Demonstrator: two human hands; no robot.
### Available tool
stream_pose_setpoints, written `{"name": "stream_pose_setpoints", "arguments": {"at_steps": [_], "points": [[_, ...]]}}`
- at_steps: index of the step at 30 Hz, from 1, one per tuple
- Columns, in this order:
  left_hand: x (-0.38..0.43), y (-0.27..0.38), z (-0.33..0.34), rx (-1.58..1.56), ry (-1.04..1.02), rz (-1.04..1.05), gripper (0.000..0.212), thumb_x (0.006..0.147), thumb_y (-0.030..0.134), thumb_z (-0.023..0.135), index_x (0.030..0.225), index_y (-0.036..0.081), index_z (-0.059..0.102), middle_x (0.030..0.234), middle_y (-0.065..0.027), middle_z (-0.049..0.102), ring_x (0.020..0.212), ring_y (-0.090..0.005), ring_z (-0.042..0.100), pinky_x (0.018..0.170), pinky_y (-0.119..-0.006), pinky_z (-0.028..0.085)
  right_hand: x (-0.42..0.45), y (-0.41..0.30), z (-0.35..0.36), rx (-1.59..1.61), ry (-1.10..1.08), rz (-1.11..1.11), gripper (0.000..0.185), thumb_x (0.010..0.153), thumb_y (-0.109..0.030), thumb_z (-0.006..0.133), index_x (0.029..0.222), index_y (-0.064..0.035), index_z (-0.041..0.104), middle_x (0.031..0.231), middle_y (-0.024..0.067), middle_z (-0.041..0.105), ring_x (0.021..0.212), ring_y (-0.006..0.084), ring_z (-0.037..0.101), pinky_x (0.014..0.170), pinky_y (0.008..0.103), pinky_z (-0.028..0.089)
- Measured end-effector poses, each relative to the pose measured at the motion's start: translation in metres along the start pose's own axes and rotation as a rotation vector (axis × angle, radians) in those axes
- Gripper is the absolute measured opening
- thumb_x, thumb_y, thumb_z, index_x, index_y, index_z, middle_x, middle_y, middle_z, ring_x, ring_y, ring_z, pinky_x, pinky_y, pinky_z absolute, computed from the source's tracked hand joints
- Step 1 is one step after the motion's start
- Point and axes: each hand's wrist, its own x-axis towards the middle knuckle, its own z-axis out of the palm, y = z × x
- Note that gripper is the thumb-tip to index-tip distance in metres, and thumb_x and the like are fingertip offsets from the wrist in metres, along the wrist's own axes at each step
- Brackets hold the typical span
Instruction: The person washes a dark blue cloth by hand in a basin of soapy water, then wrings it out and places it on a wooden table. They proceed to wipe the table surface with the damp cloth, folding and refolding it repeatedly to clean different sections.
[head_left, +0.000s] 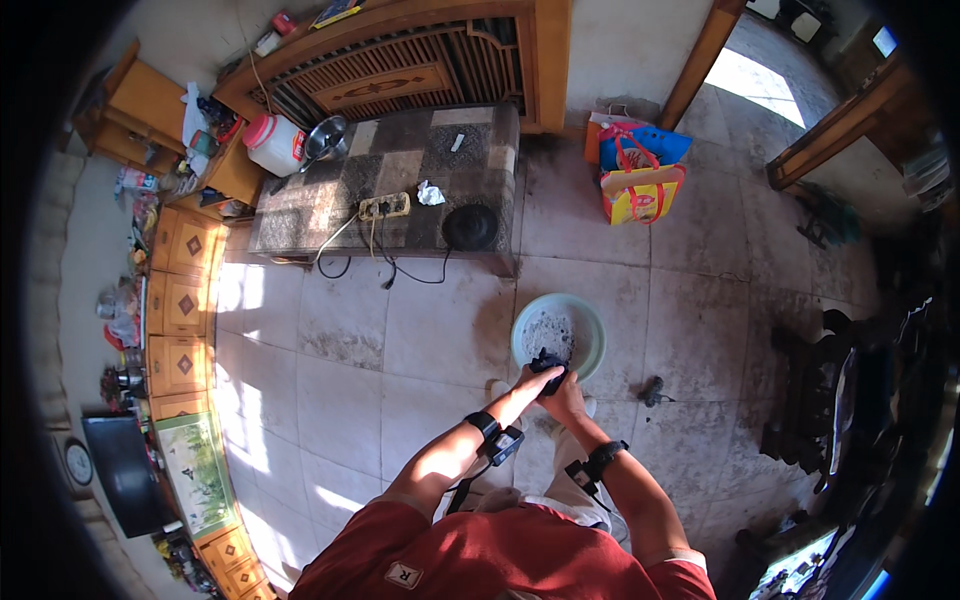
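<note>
A dark, wet-looking bunched cloth (550, 363) is gripped between my left hand (537, 380) and my right hand (567, 397). Both hands are close together at the near rim of a pale green plastic basin (598, 337). Inside the basin lies sudsy water (551, 331) with white foam and dark patches. My fingers and the folds hide much of the cloth's shape. On the floor tiles to the right of the basin rests a small dark crumpled item (655, 391), too small to tell exactly.
Ahead on the left stands a low table with a patchwork top (405, 161), bearing a power strip (384, 206), crumpled tissue (430, 193) and a metal pot (325, 138). Cables hang off its near edge. Shopping bags (641, 187) stand near the doorway. Wooden cabinets (180, 304) line the left wall.
</note>
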Motion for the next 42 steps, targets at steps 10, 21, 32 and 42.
{"name": "stream_pose_setpoints", "arguments": {"at_steps": [10,21,32,42], "points": [[0.003,-0.013,-0.026,-0.098,0.114,-0.053,0.056,0.083,0.04,0.075,0.132,0.018,0.057,0.122,-0.0056,0.064,0.11,-0.0221,0.062,0.085,-0.048,0.05,0.036,0.055,0.022,0.61,-0.048,-0.126,0.083,0.101,-0.056,0.051,0.156,0.0007,0.028,0.133,0.0286,0.061,0.127,0.0344,0.059,0.106,0.0379,0.045],[-0.013,0.006,0.063,-0.075,0.257,0.077,0.037,0.085,0.022,0.07,0.119,0.01,0.064,0.1,-0.0043,0.07,0.088,-0.0198,0.07,0.072,-0.041,0.058,0.034,0.089,-0.042,0.558,-0.037,-0.159,0.082,0.1,-0.066,0.043,0.148,0.0016,0.045,0.134,0.0244,0.06,0.13,0.0346,0.055,0.111,0.0357,0.039],[-0.034,0.074,0.169,-0.261,0.123,0.259,0.043,0.084,0.028,0.068,0.122,0.007,0.063,0.106,-0.0084,0.071,0.092,-0.0227,0.07,0.078,-0.042,0.057,0.066,0.124,-0.19,0.516,-0.327,-0.128,0.047,0.1,-0.049,0.056,0.124,-0.0091,0.064,0.1,0.0016,0.068,0.091,0.0136,0.065,0.076,0.0323,0.052],[0.053,0.134,0.156,-0.194,0.077,0.127,0.046,0.087,0.043,0.064,0.125,0.017,0.061,0.114,-0.0033,0.069,0.103,-0.0183,0.065,0.09,-0.045,0.048,0.15,0.099,-0.264,-0.199,-0.011,-0.244,0.047,0.09,-0.04,0.065,0.122,-0.0062,0.07,0.102,0.0175,0.075,0.095,0.0313,0.071,0.084,0.0371,0.055]]}}
